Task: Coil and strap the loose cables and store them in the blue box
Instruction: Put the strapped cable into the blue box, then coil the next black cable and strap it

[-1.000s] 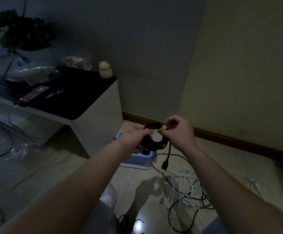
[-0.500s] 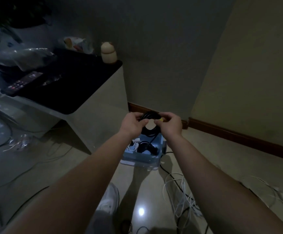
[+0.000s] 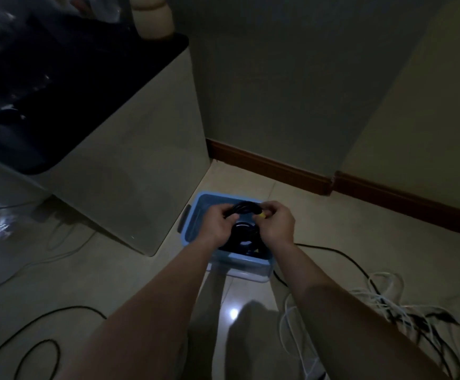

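Both hands are over the blue box (image 3: 239,263), dead centre on the pale, glossy tile floor (image 3: 319,220). Left hand (image 3: 217,226) grips the black coil (image 3: 243,208) on its 9 o'clock side, fingers curled round the loops. Right hand (image 3: 275,226) pinches the yellow strap (image 3: 261,214) at the coil's 3 o'clock. The coil sits right over the box's open top; dark cable shows below it, touching or not I can't tell. The room is dim. At 10 o'clock a pale cabinet (image 3: 130,174) with a black top stands just beside the box, a beige pot (image 3: 154,20) on its far corner. A brown skirting board (image 3: 272,165) runs along the grey wall (image 3: 278,78) from 12 to 3 o'clock. A white cable tangle (image 3: 387,297) lies at 4 o'clock, a loose black cable (image 3: 45,325) loops at 8, and a light glint (image 3: 233,314) shines on the tile at 6
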`<move>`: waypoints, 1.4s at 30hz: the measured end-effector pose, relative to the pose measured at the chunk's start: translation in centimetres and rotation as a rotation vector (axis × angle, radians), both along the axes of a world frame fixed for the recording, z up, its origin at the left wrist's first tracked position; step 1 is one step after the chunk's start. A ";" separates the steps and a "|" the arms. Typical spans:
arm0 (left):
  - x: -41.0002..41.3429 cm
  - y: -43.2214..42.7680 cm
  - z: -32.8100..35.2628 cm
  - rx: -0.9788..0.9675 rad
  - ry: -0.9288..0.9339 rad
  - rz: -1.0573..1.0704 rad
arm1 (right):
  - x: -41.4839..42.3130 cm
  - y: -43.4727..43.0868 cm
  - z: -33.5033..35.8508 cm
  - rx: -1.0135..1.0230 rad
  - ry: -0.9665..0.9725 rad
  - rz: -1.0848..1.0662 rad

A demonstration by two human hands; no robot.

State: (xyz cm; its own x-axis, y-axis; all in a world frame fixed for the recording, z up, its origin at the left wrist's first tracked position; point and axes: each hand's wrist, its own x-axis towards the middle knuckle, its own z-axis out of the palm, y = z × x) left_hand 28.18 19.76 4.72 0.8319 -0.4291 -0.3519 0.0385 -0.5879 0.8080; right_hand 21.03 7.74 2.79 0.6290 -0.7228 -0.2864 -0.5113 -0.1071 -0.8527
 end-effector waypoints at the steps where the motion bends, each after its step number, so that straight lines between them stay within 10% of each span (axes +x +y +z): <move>1: -0.1 0.2 -0.8 0.019 0.014 0.002 | -0.1 0.1 -0.4 -0.077 0.042 0.051; 11: -1.5 -0.3 -4.4 0.461 -0.145 -0.152 | -1.2 0.3 -2.0 -0.836 0.549 0.542; 42: -25.3 -8.8 8.7 0.409 -0.269 -0.759 | -34.1 -10.5 7.3 -0.232 0.505 0.195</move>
State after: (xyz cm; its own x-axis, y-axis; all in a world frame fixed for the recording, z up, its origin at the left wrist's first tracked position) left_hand 2.83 10.94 13.47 0.4523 -0.7805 -0.4316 -0.6372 -0.6214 0.4559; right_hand -13.06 -2.73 10.09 0.5831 -0.6872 -0.4332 -0.8003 -0.3945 -0.4515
